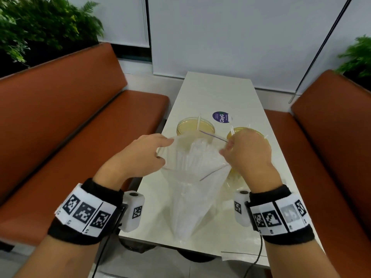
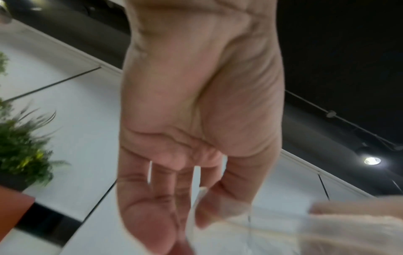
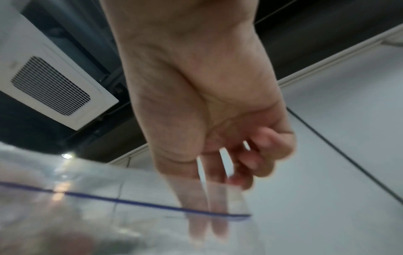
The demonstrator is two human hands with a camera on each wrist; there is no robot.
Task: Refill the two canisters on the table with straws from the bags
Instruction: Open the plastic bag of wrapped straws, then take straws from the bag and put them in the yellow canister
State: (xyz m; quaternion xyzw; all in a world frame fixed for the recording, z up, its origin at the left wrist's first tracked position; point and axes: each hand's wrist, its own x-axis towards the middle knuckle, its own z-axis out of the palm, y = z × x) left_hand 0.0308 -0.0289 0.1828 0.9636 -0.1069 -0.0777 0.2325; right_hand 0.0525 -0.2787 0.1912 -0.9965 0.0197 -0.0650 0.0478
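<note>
From above, the left hand (image 1: 144,155) and right hand (image 1: 249,155) each pinch a lip of the straw bag (image 1: 192,189), spreading its mouth before the two canisters (image 1: 195,126). Left wrist: thumb and forefinger nip plastic. Right wrist: fingertips (image 3: 216,222) clamp the blue-lined edge.

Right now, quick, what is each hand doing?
Left hand: pinches the bag mouth's left edge.
Right hand: pinches the bag mouth's right edge.

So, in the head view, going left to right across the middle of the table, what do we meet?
Left hand → clear bag of straws, its mouth pulled open by both hands → right hand. The two canisters sit behind, overlapped.
</note>
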